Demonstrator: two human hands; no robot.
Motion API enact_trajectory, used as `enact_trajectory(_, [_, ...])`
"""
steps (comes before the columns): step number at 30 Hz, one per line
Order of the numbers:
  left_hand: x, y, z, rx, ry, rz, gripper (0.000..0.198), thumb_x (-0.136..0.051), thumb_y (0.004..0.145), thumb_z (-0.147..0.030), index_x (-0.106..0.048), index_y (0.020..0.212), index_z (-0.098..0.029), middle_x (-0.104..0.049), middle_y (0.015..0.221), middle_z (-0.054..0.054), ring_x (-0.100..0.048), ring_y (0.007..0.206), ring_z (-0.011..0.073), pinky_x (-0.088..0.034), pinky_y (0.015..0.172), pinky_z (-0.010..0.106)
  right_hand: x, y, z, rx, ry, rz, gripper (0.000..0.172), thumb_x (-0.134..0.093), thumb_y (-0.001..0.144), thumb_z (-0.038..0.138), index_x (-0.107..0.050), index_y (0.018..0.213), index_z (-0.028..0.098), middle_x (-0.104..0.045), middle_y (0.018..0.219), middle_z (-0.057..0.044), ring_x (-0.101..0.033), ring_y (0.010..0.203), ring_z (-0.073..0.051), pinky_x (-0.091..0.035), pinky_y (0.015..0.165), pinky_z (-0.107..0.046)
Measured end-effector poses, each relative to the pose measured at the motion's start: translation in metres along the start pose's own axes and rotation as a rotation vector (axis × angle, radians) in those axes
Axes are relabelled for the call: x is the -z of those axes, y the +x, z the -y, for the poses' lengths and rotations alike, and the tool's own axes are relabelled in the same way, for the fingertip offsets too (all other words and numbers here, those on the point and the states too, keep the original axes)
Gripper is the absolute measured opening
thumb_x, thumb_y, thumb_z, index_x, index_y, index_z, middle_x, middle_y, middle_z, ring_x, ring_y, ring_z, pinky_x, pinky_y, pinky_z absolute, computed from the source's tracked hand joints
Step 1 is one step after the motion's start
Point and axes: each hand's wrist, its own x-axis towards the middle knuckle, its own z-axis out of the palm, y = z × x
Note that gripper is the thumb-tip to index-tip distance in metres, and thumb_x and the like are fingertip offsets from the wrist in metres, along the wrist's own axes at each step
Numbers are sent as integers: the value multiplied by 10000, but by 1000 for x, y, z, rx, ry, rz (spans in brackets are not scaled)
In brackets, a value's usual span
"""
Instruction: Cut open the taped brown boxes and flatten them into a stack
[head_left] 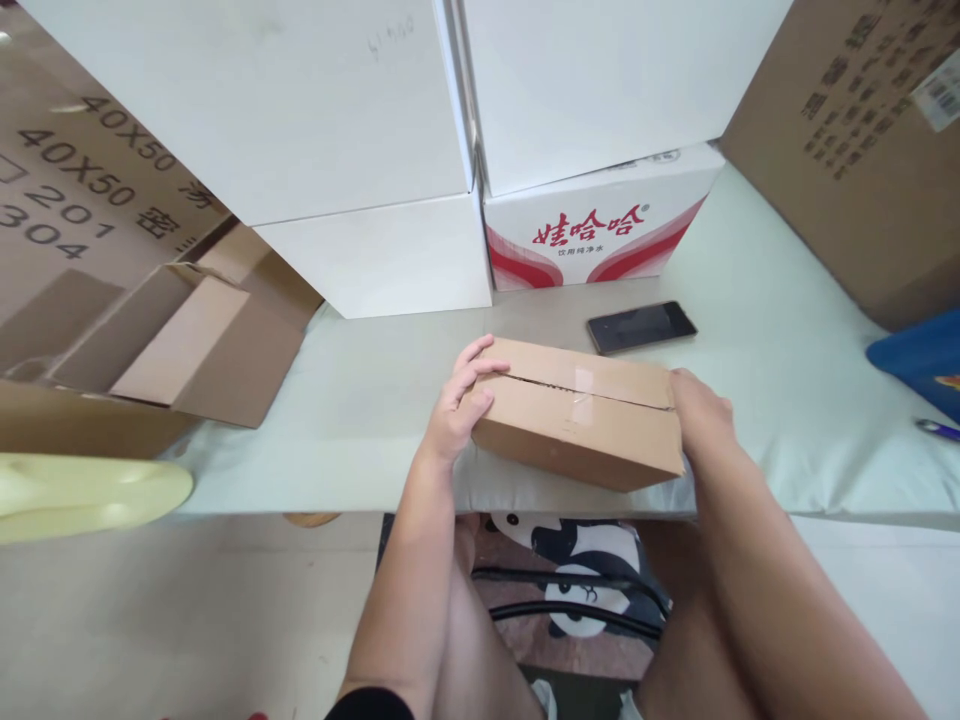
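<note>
A small brown cardboard box (pixel 577 425) is between my two hands over the front part of the covered table. Its top flaps meet at a narrow seam, with a short piece of clear tape across the middle. My left hand (pixel 461 405) grips the left end, with fingers on the top edge and thumb against the near flap. Around the right end is my right hand (pixel 701 415); most of its fingers are hidden behind the box. Just beyond the box, a dark phone (pixel 642 327) lies on the table.
White boxes (pixel 375 255) and a red-and-white water carton (pixel 600 235) stand at the back. An open cardboard box (pixel 247 350) is at left, above a pale yellow object (pixel 97 492). A large carton (pixel 862 150), a blue object (pixel 919 365) and a pen (pixel 937 430) are at right.
</note>
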Motion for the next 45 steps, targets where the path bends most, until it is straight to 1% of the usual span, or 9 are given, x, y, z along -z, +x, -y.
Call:
enact_trajectory(4, [-1,0,2,-6,-39,-5,470,-676,873,-621,-718,1190,-276,-511,1572,114,-403,1525,385,-325,1254,593,0,0,3,-36,313,-236,394,-416,815,185,-667,1115,230,-694,1079,-110,-681,909,-243,-515,775,-390])
enact_trajectory(7, [-4,-1,7,2,-120,-45,509,-701,865,-597,-619,1267,-296,-512,1576,111,-457,1489,352,-344,1241,562,6,-6,11,28,798,-535,303,-428,736,164,-631,951,227,-637,851,-13,-630,692,-155,-492,680,-311])
enact_trajectory(9, [-6,-1,10,14,-172,-79,522,-724,847,-597,-555,1240,-298,-517,1567,119,-507,1442,333,-396,1195,541,9,-12,17,133,1038,-630,188,-487,695,168,-612,823,227,-548,658,42,-554,574,-137,-448,614,-287])
enact_trajectory(16, [-9,-1,9,46,-145,-93,495,-705,838,-639,-520,1099,-260,-492,1566,147,-508,1421,344,-399,1160,530,10,-26,24,272,938,-629,139,-515,821,211,-635,751,215,-559,546,41,-551,522,-139,-445,581,-284])
enact_trajectory(23, [-10,1,9,20,-107,-182,527,-693,847,-659,-410,1058,-268,-508,1569,182,-560,1394,316,-464,1098,496,8,-27,25,314,936,-667,173,-496,848,251,-620,729,232,-657,677,-1,-705,746,-205,-548,760,-367])
enact_trajectory(27, [-10,1,6,54,-43,-210,505,-661,855,-692,-473,1012,-250,-524,1570,221,-524,1454,352,-465,1110,521,8,-28,30,279,911,-583,141,-567,850,313,-588,730,242,-670,732,-16,-760,929,-261,-570,837,-414])
enact_trajectory(31, [-10,2,5,66,-5,-280,521,-667,837,-708,-589,1030,-230,-564,1543,213,-591,1390,375,-501,1089,543,7,-27,30,313,915,-510,158,-583,865,359,-602,765,239,-697,813,-36,-762,1007,-274,-578,868,-437])
enact_trajectory(38, [-8,2,1,12,26,-271,518,-682,858,-663,-720,1087,-200,-598,1512,190,-554,1432,375,-445,1178,580,5,-26,32,362,934,-559,187,-577,920,371,-651,824,228,-734,864,-49,-772,1010,-265,-578,899,-443])
enact_trajectory(45, [-4,2,2,-25,31,-287,510,-693,852,-656,-721,1100,-211,-617,1479,180,-482,1492,372,-424,1191,574,-1,-28,34,359,963,-570,178,-566,937,390,-636,913,228,-775,997,-75,-758,1047,-244,-582,946,-450])
